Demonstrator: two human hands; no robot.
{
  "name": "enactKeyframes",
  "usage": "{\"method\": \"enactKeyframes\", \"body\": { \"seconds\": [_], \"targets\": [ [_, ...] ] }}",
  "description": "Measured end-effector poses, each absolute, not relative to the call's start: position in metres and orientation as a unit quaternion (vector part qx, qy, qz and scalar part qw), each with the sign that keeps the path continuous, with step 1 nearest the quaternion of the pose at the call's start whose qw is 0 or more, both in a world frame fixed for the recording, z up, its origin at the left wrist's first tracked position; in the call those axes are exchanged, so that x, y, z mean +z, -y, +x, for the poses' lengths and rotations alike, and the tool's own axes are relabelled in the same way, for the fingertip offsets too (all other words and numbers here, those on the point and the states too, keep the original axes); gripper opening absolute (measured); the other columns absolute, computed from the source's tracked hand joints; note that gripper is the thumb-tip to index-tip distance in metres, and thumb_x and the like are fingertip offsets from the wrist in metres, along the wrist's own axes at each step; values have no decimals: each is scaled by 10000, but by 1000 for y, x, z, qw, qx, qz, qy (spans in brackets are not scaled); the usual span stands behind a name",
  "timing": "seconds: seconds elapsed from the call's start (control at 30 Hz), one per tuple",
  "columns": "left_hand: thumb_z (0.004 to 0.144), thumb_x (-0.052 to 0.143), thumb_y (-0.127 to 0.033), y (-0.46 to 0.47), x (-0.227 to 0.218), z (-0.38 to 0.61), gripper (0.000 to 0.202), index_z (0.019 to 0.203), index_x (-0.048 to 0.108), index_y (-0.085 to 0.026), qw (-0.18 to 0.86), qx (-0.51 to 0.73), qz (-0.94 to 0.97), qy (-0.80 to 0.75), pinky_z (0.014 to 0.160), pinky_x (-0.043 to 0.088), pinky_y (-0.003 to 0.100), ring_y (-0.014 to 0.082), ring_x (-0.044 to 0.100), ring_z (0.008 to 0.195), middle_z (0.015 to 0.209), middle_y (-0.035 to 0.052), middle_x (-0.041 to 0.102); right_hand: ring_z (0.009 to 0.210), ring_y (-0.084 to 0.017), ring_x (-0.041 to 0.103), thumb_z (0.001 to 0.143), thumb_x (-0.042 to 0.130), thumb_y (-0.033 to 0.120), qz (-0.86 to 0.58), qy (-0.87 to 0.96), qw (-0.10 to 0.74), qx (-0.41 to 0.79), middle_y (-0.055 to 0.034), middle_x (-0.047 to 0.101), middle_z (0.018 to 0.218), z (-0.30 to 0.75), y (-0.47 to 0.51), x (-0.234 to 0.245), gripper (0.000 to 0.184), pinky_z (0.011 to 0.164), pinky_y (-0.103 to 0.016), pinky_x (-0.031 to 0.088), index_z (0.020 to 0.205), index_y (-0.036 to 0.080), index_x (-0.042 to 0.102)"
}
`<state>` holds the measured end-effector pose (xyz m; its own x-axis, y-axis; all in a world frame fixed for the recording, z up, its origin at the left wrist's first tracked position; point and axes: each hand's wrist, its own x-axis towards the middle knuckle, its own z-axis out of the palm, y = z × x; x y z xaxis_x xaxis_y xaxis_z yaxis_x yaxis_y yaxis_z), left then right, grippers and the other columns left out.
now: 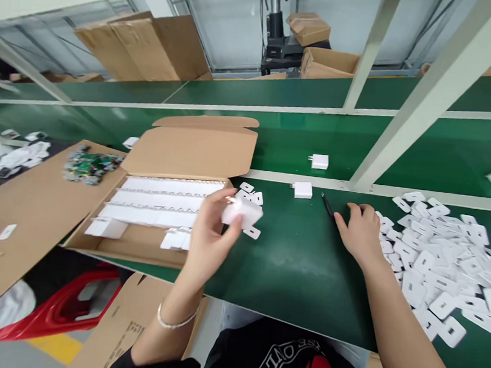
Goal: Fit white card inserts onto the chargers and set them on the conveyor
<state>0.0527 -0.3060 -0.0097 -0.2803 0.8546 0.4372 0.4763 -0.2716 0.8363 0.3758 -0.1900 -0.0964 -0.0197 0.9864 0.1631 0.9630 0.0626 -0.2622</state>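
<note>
My left hand (216, 233) is closed around a white plug-in charger (243, 212), held over the table beside the open carton. The charger looks slightly blurred, with its prongs toward my fingers. My right hand (361, 234) rests on the green table, thumb and fingers apart. Close to its thumb lies a slim black pen-like tool (327, 205); whether they touch I cannot tell. Right of that hand spreads a heap of white plastic end plates (455, 268) with slots. A few similar plates (252, 232) lie behind and below the held charger.
The open cardboard carton (121, 246) holds rows of white chargers (159, 200). Two more chargers (303, 190) (320, 161) lie near the rail. Green circuit boards (90, 165) sit on cardboard at left. A slanted white post (422, 101) rises at right. A red stool (66, 300) stands below.
</note>
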Motion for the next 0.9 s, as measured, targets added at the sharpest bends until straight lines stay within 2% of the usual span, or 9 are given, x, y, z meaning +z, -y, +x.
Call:
{"method": "enactKeyframes", "body": {
  "seconds": [0.1, 0.17, 0.33, 0.47, 0.57, 0.63, 0.73, 0.83, 0.9],
  "targets": [
    [939, 694, -351, 345, 0, 9, 371, 1280, 605, -235, -6, 470, 503, -725, 842, 601, 375, 233, 716, 989, 1256, 104, 671, 1298, -431, 536, 1051, 430, 441, -655, 740, 146, 41, -291, 544, 1354, 378, 187, -102, 578, 1101, -574, 441, 1435, 43, 599],
    [922, 680, -359, 367, 0, -18, 365, 1256, 593, -240, -68, 366, 454, -810, 848, 600, 455, 295, 722, 983, 1222, 122, 687, 1290, -422, 543, 1045, 432, 427, -640, 752, 152, 42, -279, 552, 1343, 377, 187, -102, 558, 1086, -564, 460, 1423, 60, 615],
    [919, 582, -332, 390, -14, -69, 290, 1185, 586, -217, -45, 170, 413, -893, 917, 580, 584, 433, 695, 1141, 1237, 196, 687, 1359, -463, 497, 1023, 458, 429, -655, 739, 159, 11, -281, 552, 1376, 375, 189, -91, 529, 1107, -625, 431, 1363, 82, 669],
    [941, 528, -355, 378, -33, -94, 254, 1136, 558, -196, 71, 198, 391, -896, 975, 577, 564, 380, 725, 1080, 1163, 184, 700, 1365, -499, 493, 1017, 457, 459, -702, 700, 133, 12, -305, 527, 1432, 377, 190, -82, 570, 1070, -629, 439, 1392, 88, 671],
    [991, 472, -394, 365, -43, -106, 297, 1209, 503, -194, 188, 293, 377, -858, 914, 621, 491, 278, 736, 951, 1137, 140, 687, 1302, -484, 546, 998, 479, 462, -703, 700, 120, 34, -296, 549, 1412, 380, 187, -85, 564, 1035, -609, 465, 1386, 103, 676],
    [997, 464, -381, 359, -44, -110, 331, 1265, 464, -186, 213, 333, 355, -847, 856, 643, 452, 253, 725, 964, 1157, 137, 665, 1288, -474, 560, 987, 498, 440, -684, 716, 137, 38, -279, 560, 1403, 381, 185, -89, 548, 1023, -596, 487, 1386, 106, 670],
    [984, 503, -379, 357, -35, -102, 352, 1261, 484, -162, 153, 298, 338, -880, 895, 634, 513, 321, 703, 1110, 1208, 181, 638, 1328, -468, 535, 995, 494, 404, -671, 723, 161, 14, -278, 554, 1420, 382, 183, -93, 529, 1036, -588, 491, 1390, 97, 664],
    [970, 572, -416, 359, -18, -72, 377, 1247, 551, -162, -16, 238, 395, -887, 1014, 553, 647, 439, 637, 1254, 1306, 234, 596, 1317, -472, 530, 997, 500, 384, -700, 700, 143, -12, -293, 559, 1415, 383, 184, -92, 518, 1029, -608, 479, 1388, 88, 667],
    [995, 564, -418, 355, -9, -40, 363, 1263, 574, -174, -85, 268, 466, -839, 1033, 537, 643, 455, 600, 1304, 1344, 242, 579, 1256, -447, 564, 994, 507, 343, -708, 696, 120, -4, -288, 590, 1377, 384, 186, -89, 495, 998, -580, 494, 1382, 86, 675]
  ]
}}
